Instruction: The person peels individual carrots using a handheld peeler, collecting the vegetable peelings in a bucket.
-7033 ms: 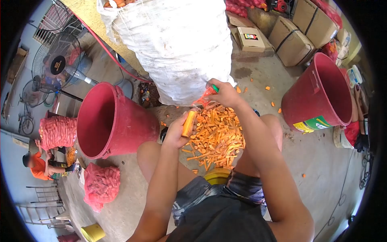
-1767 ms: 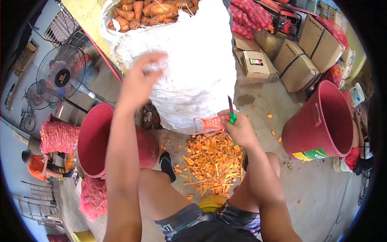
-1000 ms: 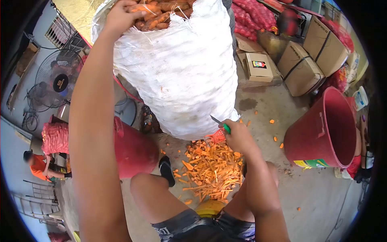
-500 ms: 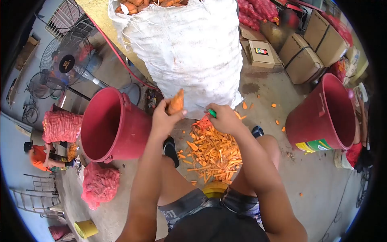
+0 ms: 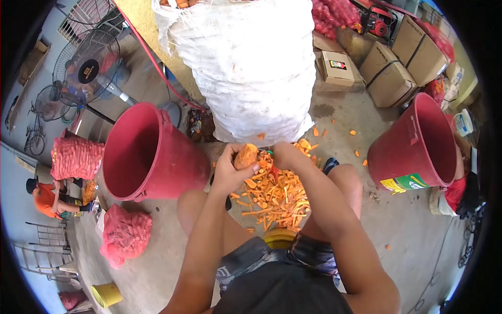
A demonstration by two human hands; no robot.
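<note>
My left hand (image 5: 231, 170) is wrapped round a thick orange carrot (image 5: 246, 156), its blunt end facing up. Close by on the right, my right hand (image 5: 288, 155) is closed on a small knife (image 5: 270, 152); only a bit of its green handle shows and the blade is hidden. Both hands are at the foot of a tall white woven sack (image 5: 251, 78), with orange vegetables at its top. Below them, a heap of orange carrot trimmings (image 5: 277, 199) covers the floor between my feet.
Large red tubs stand at left (image 5: 183, 167) and right (image 5: 387, 141). A pink mesh bag (image 5: 125, 235) lies at lower left, near a yellow bucket (image 5: 107, 294). A fan (image 5: 89, 70) and a seated person (image 5: 46, 199) are farther left. Cardboard boxes (image 5: 387, 73) sit at upper right.
Both hands have come down and closer together. The carrot has turned from tip-up to blunt end up, and the knife blade, visible before, is now out of sight.
</note>
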